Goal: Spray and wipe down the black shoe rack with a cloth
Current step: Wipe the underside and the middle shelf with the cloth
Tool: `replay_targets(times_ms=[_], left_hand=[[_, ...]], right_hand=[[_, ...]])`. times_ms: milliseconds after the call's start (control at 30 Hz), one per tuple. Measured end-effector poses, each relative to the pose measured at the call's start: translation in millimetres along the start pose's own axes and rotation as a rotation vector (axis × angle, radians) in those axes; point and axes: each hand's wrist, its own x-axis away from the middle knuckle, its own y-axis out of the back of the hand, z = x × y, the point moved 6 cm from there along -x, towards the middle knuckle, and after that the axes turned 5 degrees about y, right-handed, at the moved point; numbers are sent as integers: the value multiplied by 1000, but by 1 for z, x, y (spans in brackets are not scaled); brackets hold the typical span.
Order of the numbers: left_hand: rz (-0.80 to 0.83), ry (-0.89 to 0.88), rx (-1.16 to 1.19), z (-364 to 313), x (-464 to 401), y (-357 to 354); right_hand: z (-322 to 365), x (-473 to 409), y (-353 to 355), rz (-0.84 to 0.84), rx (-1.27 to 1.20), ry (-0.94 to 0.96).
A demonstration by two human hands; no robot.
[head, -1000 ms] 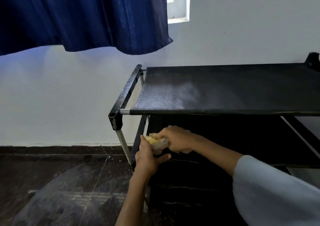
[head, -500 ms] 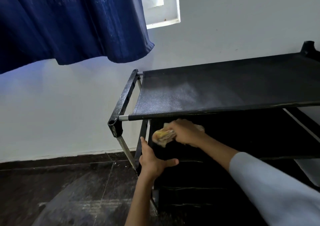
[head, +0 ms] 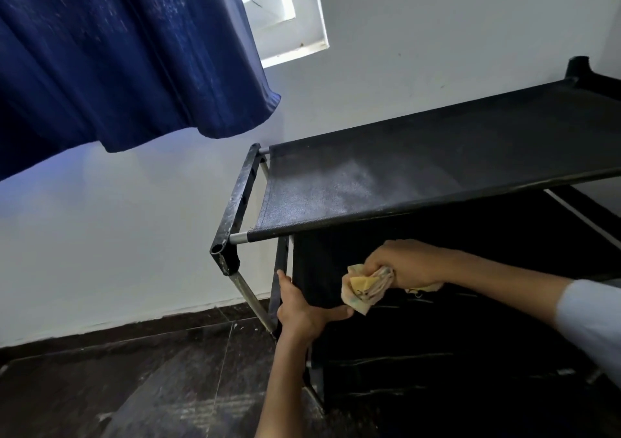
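The black shoe rack [head: 437,165] stands against the white wall, its top fabric shelf dusty with a pale patch near the left end. My right hand [head: 403,263] grips a bunched yellow-and-beige cloth [head: 364,288] just under the top shelf, over the left part of the second shelf. My left hand [head: 302,310] grips the left front corner of the second shelf, thumb along its edge and fingers round the side bar. No spray bottle is in view.
A dark blue curtain [head: 117,61] hangs at the upper left, beside a small window [head: 285,14]. The floor [head: 117,387] is dark tile, meeting the white wall [head: 100,253] left of the rack. Lower shelves lie in shadow.
My right hand has carried the cloth from the shelf's left front corner, by my left hand, up and to the right. The left hand keeps its hold. The view has tilted.
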Motion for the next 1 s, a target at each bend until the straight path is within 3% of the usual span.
replay_targets(times_ms=[233,400,567,700,900,1000], left_hand=[[64,67,58,2,-9,-6],[61,-31,-20,-4,-14,-7],[100,33,-60,-1,-11,-6],[115,46,-44,-3,-8,-6],[121,78,-18,-3,-5,-5],[138,108,-34,-7,-5,-3]], right_hand=[[32,-51,-15,-94,49,-19],[52,-89,-14,-85,-39,-71],[3,-70,5,-346,-219,-467],[-20,-37,25,-270,39,-633],[-26,2,6,-43,188,-551],[8,4,7,-60,164,-419]])
